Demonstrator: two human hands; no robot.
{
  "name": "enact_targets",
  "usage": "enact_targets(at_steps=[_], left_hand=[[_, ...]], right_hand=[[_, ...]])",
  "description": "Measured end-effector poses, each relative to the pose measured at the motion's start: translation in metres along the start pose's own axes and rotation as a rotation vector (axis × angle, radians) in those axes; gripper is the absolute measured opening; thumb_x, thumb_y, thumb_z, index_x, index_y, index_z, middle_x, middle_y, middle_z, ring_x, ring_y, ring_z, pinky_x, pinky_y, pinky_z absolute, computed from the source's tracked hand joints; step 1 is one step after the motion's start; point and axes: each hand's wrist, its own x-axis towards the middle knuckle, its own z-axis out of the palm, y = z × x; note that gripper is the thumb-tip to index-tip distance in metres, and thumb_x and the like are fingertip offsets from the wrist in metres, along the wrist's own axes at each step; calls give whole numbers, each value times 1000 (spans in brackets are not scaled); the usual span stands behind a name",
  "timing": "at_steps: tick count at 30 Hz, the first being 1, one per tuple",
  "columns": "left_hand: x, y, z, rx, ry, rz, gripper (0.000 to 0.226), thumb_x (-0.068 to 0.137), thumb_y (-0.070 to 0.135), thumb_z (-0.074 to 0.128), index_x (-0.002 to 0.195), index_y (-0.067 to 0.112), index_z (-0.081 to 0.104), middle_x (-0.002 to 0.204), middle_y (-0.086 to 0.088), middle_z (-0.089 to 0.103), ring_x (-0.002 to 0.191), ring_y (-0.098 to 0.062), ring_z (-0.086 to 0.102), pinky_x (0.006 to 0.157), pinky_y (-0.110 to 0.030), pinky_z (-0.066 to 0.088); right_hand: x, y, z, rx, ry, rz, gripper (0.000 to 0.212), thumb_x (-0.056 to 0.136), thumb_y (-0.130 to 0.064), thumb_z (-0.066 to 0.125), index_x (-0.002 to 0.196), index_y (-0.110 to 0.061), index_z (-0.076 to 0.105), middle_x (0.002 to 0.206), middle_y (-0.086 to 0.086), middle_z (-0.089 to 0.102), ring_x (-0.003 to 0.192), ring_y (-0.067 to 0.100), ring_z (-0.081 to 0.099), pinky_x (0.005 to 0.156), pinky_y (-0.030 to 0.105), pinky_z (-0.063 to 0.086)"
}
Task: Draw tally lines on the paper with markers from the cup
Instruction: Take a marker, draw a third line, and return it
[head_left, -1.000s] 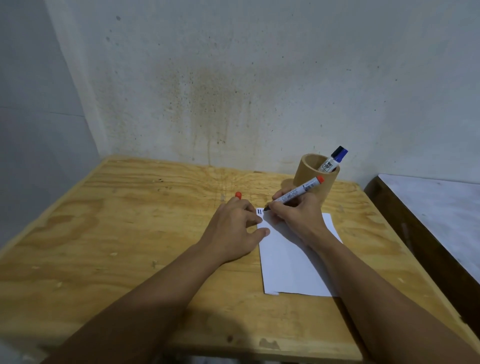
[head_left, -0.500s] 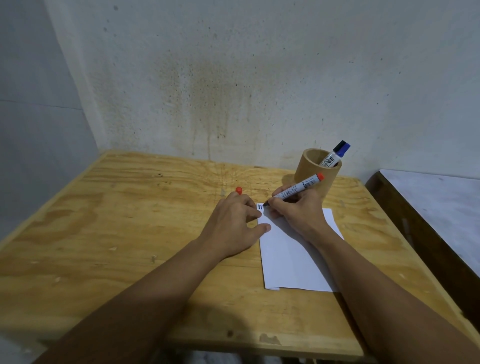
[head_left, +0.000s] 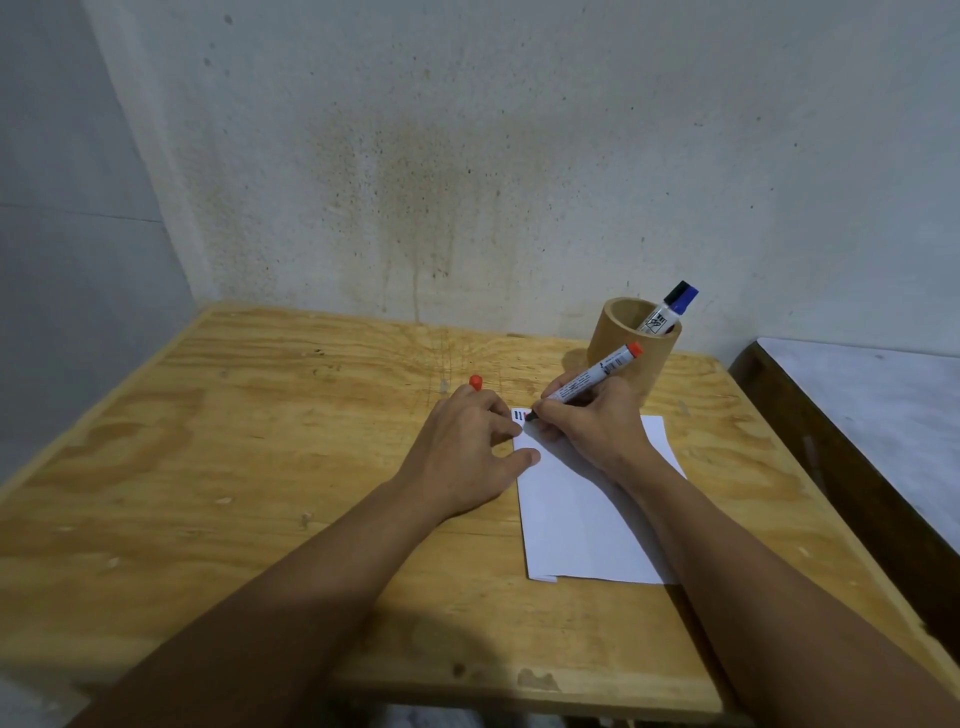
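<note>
A white sheet of paper (head_left: 587, 519) lies on the wooden table (head_left: 260, 441). My right hand (head_left: 597, 426) grips a white marker with a red end (head_left: 597, 371), its tip touching the paper's top left corner beside short dark tally lines (head_left: 518, 414). My left hand (head_left: 467, 452) rests on the table, thumb on the paper's left edge, and holds a red cap (head_left: 475, 382) that sticks out past the fingers. Behind my right hand stands a tan round cup (head_left: 613, 338) with a blue-capped marker (head_left: 672, 306) leaning in it.
A stained white wall rises right behind the table. To the right, across a narrow gap, is a second surface with a pale top and dark wooden edge (head_left: 857, 405). The table's front edge runs near the bottom of the view.
The marker tip has shifted slightly at the paper's top left corner next to the tally lines. The view has tilted a little. My left hand stays in place.
</note>
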Motion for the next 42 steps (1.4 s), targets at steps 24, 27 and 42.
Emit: enact_targets(at_steps=[24, 27, 42], left_hand=[[46, 27, -40, -1221, 79, -626, 14, 78, -11, 65, 87, -1, 67, 82, -17, 71, 70, -20, 72, 65, -24, 60], [49, 34, -43, -1265, 39, -615, 15, 79, -13, 62, 84, 0, 66, 79, -17, 70, 67, -20, 72, 66, -24, 61], [57, 59, -42, -1224, 61, -570, 9, 80, -8, 64, 87, -3, 69, 77, -19, 69, 64, -20, 69, 65, -25, 61]], right_hand=[[-9, -67, -51, 419, 96, 60, 10, 79, -4, 75, 81, -5, 66, 66, 6, 72, 58, 18, 70, 54, 31, 58], [-10, -69, -57, 449, 96, 31, 9, 79, -2, 74, 82, 1, 66, 54, -1, 64, 47, 11, 62, 43, 21, 47], [-8, -72, -71, 347, 80, 23, 26, 80, -14, 77, 88, 11, 71, 73, 17, 63, 63, 19, 56, 53, 28, 43]])
